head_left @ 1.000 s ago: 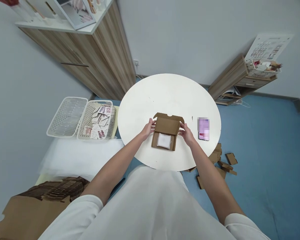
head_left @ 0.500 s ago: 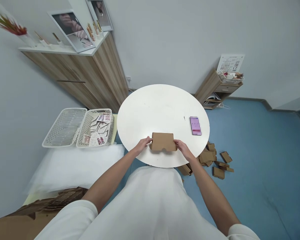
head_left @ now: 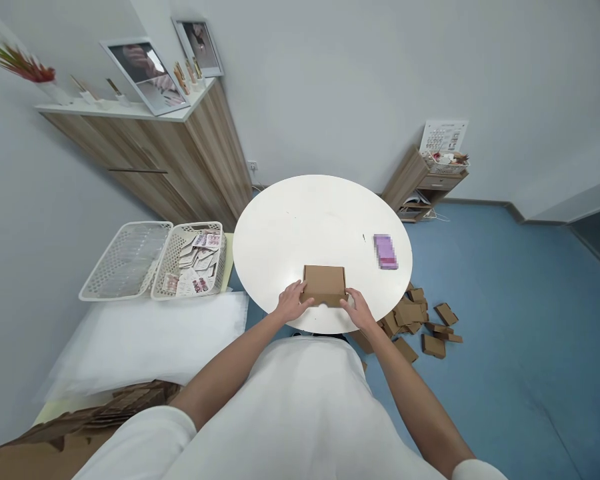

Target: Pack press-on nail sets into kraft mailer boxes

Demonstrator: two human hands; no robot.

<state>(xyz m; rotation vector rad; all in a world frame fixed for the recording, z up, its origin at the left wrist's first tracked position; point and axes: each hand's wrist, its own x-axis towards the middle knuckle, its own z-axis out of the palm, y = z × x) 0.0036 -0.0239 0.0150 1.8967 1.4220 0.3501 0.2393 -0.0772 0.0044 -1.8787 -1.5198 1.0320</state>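
Closing the front of the small cardboard box (head_left: 324, 279) looks like the step in hand, to judge by the lid lying flat and the notched front flap sloping out toward the person. The box sits between the two hands on the white round table (head_left: 300, 220), near its front edge. Both the left hand (head_left: 291, 303) and the right hand (head_left: 359, 311) are half open, fingers at the box's sides and thumbs toward the flap; neither wraps round it, and how firmly they press I cannot tell. Tucking that flap would call for even thumb pressure while the fingers steady the sides. The box is plain brown, squared and apparently uncrushed.
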